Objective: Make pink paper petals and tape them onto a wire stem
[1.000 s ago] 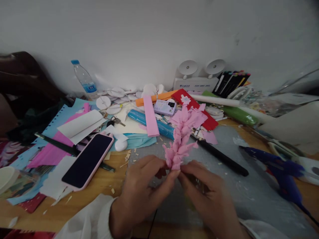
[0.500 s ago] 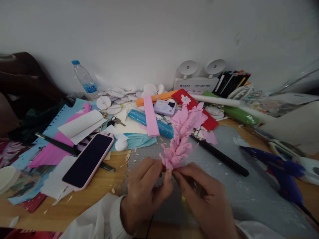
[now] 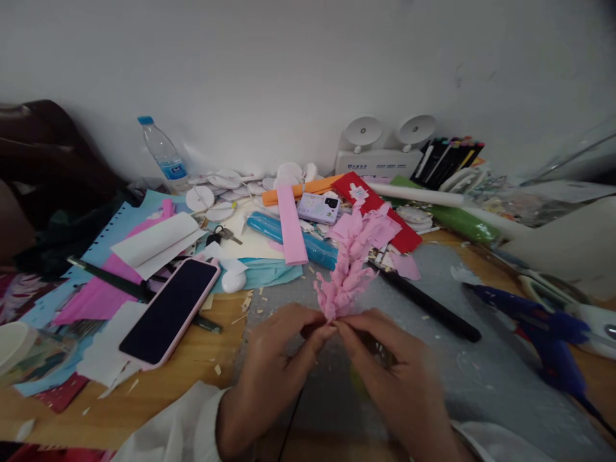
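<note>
A pink crepe paper flower spike (image 3: pixel 347 279) stands upright at the centre, its petals layered along the stem. At its lower end my left hand (image 3: pixel 279 366) pinches the base between thumb and fingers. My right hand (image 3: pixel 397 372) pinches the same base from the right, its fingertips close beside those of the left. Both hands are slightly blurred. The stem's lower part is mostly hidden by the fingers. Beneath them lies a grey cutting mat (image 3: pixel 462 385).
A phone (image 3: pixel 170 312) lies at left, and a black stick-like tool (image 3: pixel 433 305) lies right of the flower. Farther right is a blue glue gun (image 3: pixel 539 321). Behind are a blue roll (image 3: pixel 269 226), paper strips and a water bottle (image 3: pixel 163 154).
My left hand has shifted slightly left and its fingers have changed position at the base. The flower spike has turned and tilted a little.
</note>
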A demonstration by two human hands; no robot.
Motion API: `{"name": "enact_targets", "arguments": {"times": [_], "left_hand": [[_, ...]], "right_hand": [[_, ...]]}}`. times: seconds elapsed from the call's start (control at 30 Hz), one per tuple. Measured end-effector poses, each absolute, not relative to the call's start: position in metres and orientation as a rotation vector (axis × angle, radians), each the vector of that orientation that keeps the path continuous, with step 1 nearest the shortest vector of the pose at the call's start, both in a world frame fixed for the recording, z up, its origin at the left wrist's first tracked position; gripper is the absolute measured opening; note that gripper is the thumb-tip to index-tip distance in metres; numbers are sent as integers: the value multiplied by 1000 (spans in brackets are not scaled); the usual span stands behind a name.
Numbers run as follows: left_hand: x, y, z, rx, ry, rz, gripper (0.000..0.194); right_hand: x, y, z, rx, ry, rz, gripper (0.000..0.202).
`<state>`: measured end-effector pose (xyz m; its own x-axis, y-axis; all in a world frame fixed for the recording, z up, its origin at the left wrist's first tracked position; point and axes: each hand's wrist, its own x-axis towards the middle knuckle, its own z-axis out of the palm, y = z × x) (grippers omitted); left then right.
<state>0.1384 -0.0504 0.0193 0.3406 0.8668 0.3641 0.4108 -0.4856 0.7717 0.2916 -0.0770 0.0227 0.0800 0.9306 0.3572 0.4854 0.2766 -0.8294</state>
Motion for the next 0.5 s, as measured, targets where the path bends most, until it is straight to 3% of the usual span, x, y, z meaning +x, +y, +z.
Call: {"name": "enact_targets", "arguments": {"times": [0.23,0.5], "left_hand": [[138,-48,23,1976,1097,956,11],[146,-54,19,1584,1028,1011,23]], "right_hand": [[293,-76,17,-1405,-1549,622,15],[296,-70,15,-1391,-1256,1182,20]]}}
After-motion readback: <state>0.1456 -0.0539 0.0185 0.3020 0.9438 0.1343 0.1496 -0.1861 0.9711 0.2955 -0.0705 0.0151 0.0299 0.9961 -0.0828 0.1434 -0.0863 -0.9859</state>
